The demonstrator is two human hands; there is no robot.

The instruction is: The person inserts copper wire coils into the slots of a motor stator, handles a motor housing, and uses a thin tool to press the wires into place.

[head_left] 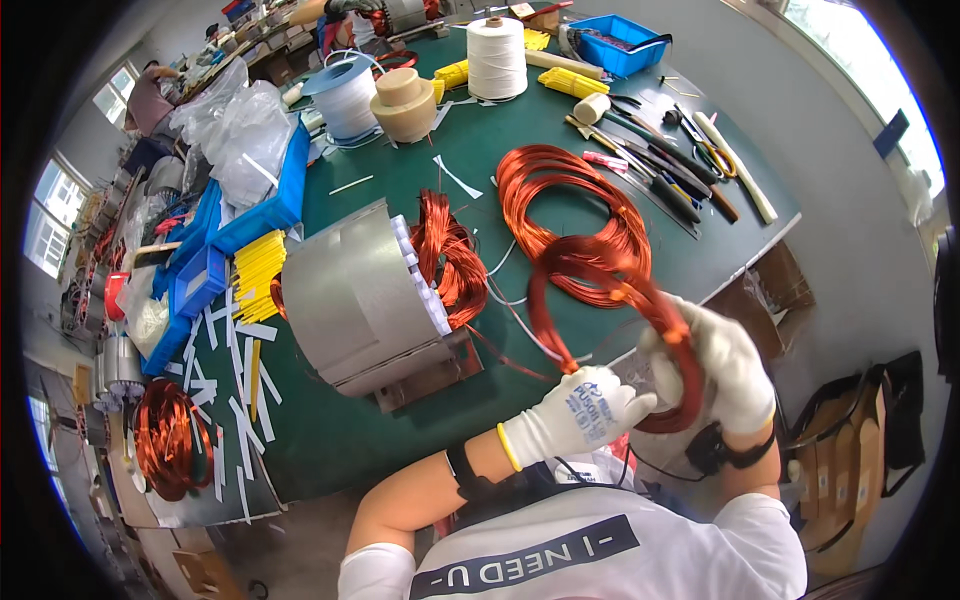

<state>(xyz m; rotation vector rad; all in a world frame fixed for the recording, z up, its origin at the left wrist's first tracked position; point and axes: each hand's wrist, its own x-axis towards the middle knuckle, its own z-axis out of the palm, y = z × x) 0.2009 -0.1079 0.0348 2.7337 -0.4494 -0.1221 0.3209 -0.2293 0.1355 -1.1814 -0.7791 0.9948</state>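
Grn-topped workbench [350,440] carries a silver stator core [360,295] on a metal base [432,385] abt mid, w/ a copper wire coil [612,215] lying flat to its R. Far side, roughly L to R: blue-flanged reel [345,100], stacked cream rolls [405,108], white thread spool [497,60], yellow bundle [572,82] & blue tray [630,65], then white-headed mallet [592,107], blk-handled tools [676,200], scissors [722,160] + white rod [735,168] twd R edge. L side: blue bins [258,230], yellow strips [258,275], scattered white strips [238,415] & a 2nd copper coil [172,445] nr the edge.
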